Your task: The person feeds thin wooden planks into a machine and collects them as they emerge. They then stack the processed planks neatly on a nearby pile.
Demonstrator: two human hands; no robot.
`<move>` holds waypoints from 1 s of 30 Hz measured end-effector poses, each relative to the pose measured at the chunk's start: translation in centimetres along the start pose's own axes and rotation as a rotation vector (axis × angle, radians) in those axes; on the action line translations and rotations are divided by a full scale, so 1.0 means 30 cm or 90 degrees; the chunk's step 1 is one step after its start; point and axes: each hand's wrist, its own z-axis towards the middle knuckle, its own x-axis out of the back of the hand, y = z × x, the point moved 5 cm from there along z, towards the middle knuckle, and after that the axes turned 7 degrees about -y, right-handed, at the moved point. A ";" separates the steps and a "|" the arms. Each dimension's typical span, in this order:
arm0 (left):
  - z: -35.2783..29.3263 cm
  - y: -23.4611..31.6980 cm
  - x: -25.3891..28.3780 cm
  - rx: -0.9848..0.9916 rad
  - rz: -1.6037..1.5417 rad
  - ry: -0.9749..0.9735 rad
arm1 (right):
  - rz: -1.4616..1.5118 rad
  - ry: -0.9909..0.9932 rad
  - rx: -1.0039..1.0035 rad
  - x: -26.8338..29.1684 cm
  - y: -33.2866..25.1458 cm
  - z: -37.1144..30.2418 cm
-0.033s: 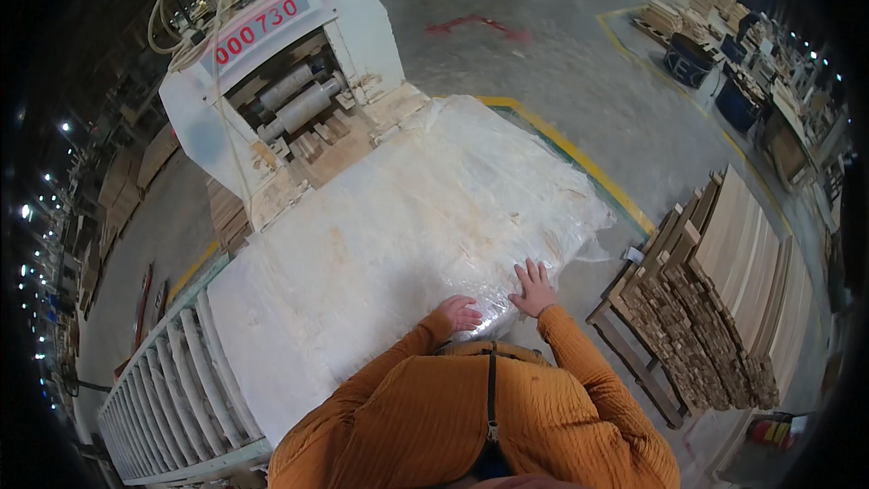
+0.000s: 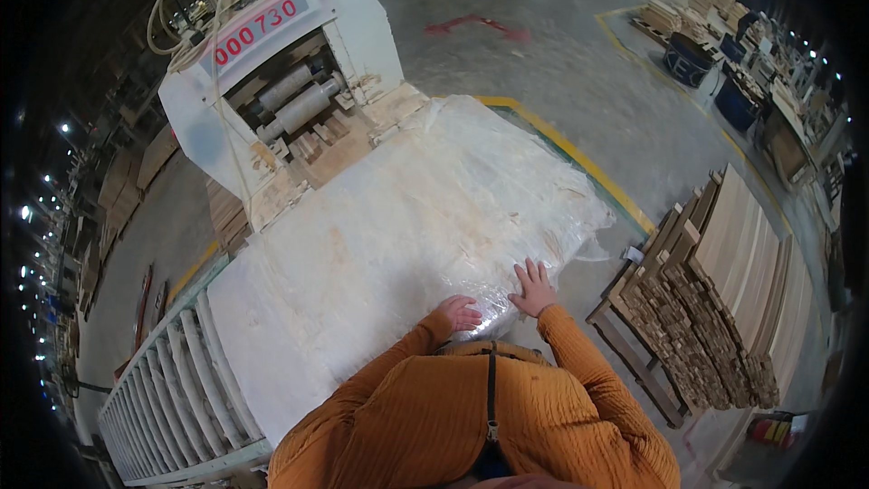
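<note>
Head view: both of the person's hands rest near the front edge of a broad surface covered in whitish plastic sheeting (image 2: 407, 208), which fills the middle of the frame and slants from upper right to lower left. Left hand (image 2: 463, 312), just below centre, lies on the sheeting with its fingers close together, slightly bent and pointing right; it grips nothing that can be seen. Right hand (image 2: 535, 288), a little higher and farther right, is spread palm down on the same sheeting, fingers apart and pointing upward, with nothing in its grasp. Between the two hands, the plastic looks shiny and wrinkled. The person's orange-brown top (image 2: 389, 417) fills the bottom centre.

At upper left stands a pale machine (image 2: 367, 27), its opening showing metal rollers (image 2: 308, 107) with short wood pieces (image 2: 328, 133) in front of them. A slatted frame (image 2: 172, 385) runs along the lower left, beside the sheeting. At right, well apart from the hands, a stack of planks (image 2: 747, 276) sits on a wooden stand (image 2: 634, 359). A yellow floor line (image 2: 584, 161) passes between the sheeting and the open floor at upper right.
</note>
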 end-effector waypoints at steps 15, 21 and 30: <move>0.028 0.027 0.007 -0.011 -0.005 -0.022 | 0.005 -0.022 -0.010 0.027 0.001 0.025; 0.030 0.024 0.010 0.000 -0.018 -0.012 | 0.004 -0.028 -0.014 0.036 -0.004 0.020; 0.047 0.013 0.031 0.004 -0.009 -0.012 | -0.003 -0.029 -0.019 0.030 -0.001 0.026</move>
